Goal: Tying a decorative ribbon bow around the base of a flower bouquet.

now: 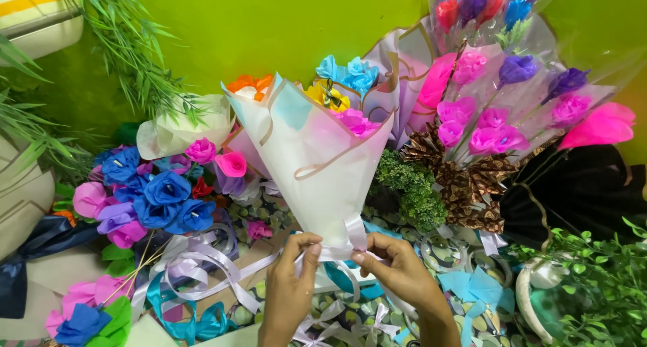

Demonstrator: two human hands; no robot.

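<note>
At frame centre, left hand and right hand pinch white ribbon around the bouquet neck, seemingly mid-tie; tightening calls for steady, even pull.

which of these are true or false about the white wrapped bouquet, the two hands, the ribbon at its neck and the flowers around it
1. Both hands, left hand and right hand, pinch the pale satin ribbon at the neck of the white paper-wrapped bouquet. True.
2. The bouquet lies flat on the table. False: it stands upright, held at its base.
3. A cluster of blue paper roses sits left of the bouquet. True.
4. The wall behind is red. False: the wall is bright green.
5. The right hand holds scissors. False: it holds only ribbon.
</note>
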